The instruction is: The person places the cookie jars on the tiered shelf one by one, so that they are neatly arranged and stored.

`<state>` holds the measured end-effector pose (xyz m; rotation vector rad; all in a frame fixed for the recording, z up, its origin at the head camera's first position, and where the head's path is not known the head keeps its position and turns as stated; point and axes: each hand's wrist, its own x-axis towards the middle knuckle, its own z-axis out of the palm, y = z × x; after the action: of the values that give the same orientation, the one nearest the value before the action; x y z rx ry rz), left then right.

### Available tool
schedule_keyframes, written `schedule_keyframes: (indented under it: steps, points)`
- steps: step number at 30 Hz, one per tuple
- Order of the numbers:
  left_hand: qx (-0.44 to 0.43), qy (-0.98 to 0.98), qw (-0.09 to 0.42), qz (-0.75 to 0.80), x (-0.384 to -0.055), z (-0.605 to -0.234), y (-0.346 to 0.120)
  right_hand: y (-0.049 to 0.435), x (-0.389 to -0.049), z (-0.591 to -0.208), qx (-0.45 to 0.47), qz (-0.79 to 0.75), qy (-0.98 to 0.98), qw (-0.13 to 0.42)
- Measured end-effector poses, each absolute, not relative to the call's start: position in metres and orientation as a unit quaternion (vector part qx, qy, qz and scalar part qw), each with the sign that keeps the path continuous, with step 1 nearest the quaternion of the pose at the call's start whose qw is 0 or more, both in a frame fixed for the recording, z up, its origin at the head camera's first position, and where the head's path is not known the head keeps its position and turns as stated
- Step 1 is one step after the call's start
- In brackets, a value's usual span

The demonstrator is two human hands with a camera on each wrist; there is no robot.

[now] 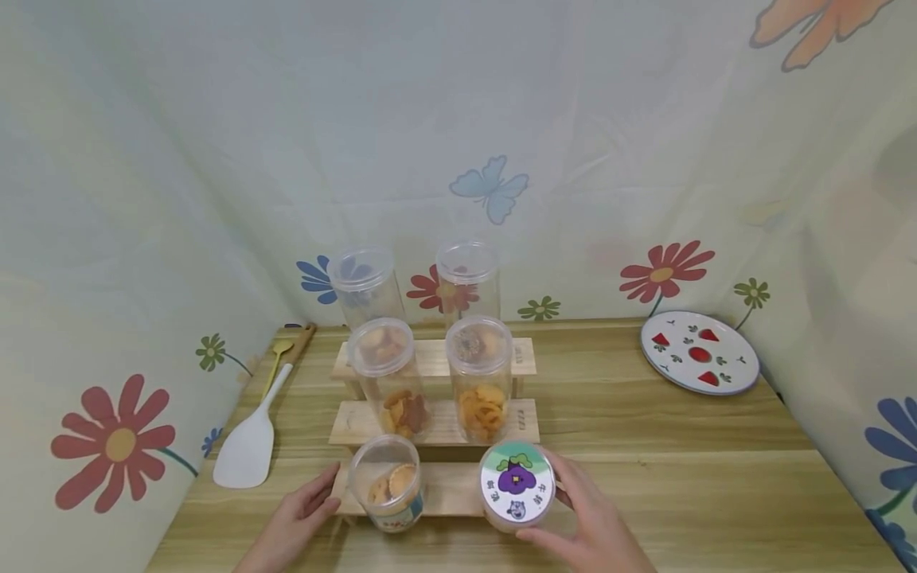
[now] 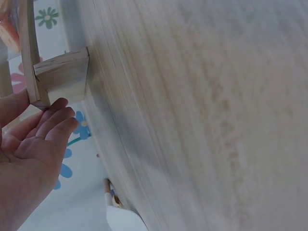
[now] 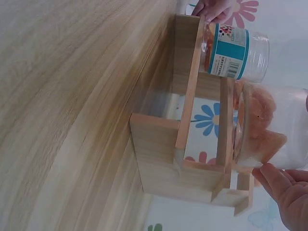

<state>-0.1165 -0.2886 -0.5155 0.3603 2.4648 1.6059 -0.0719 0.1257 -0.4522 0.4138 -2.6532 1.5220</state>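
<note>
My left hand (image 1: 295, 516) pinches the left end of the lowest step of a wooden tiered rack (image 1: 451, 489), thumb above and fingers underneath in the left wrist view. My right hand (image 1: 591, 517) grips a clear jar (image 3: 262, 127) of snack pieces by its side, at the right end of that step. Its round lid (image 1: 517, 481) bears a purple picture. On the step's left end stands a shorter jar of round biscuits (image 1: 392, 484), with a teal label (image 3: 230, 53). Whether the gripped jar touches the step is unclear.
Two snack jars (image 1: 403, 406) (image 1: 483, 410) stand on the middle step, and two clear jars (image 1: 368, 298) (image 1: 469, 294) on the top one. A white spatula (image 1: 247, 450) and a yellow spoon (image 1: 275, 362) lie left. A patterned plate (image 1: 734, 358) is at the back right.
</note>
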Motion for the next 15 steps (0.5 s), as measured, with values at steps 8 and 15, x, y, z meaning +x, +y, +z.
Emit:
schedule_keyframes:
  steps: [8, 15]
  points:
    - [0.113, 0.825, 0.097, 0.545, -0.117, -0.514, -0.289, 0.116, -0.078, -0.458, 0.165, 0.504, -0.847, 0.026]
    - [0.098, 0.823, 0.115, 0.547, -0.119, -0.515, -0.29, 0.11, -0.083, -0.465, 0.183, 0.523, -0.832, 0.016]
